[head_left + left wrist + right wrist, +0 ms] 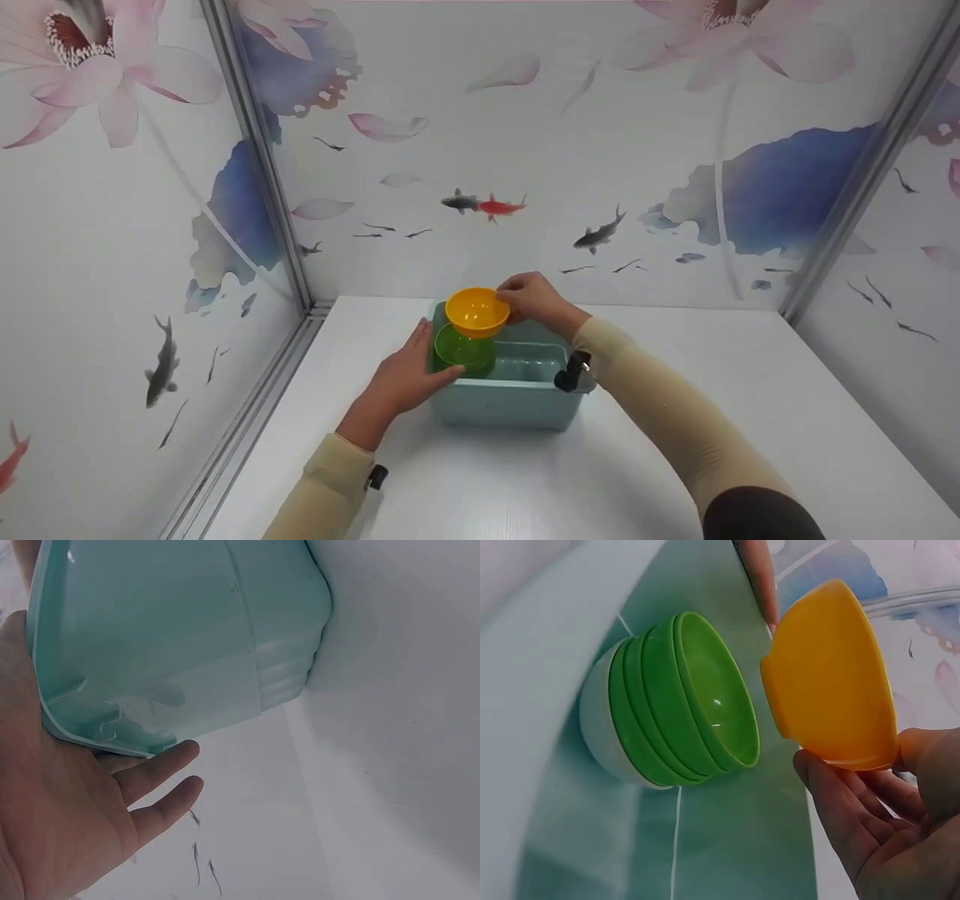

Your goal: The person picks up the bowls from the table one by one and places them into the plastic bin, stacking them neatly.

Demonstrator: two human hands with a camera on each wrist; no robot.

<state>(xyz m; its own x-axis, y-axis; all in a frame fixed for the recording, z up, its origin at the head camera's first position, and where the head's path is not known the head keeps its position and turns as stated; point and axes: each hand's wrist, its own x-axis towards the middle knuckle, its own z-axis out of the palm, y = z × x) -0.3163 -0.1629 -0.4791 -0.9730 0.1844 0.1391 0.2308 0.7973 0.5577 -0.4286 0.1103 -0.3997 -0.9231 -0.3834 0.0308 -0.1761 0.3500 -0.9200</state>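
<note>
A yellow bowl (477,313) is pinched at its right rim by my right hand (541,301), thumb on one side and fingers on the other. Directly below it, a stack of green bowls (656,705) sits inside a light teal plastic bin (502,407). Under the green ones a white bowl (604,716) forms the bottom of the stack. A gap separates the yellow bowl from the stack in the right wrist view. My left hand (405,381) rests against the bin's left end with fingers extended, its thumb reaching over the front rim.
The bin stands on a white tabletop (465,480) near the back panel (420,255). Side panels printed with flowers and fish enclose the table, joined by metal corner posts (259,150). Right of the stack, the bin's floor (525,366) shows.
</note>
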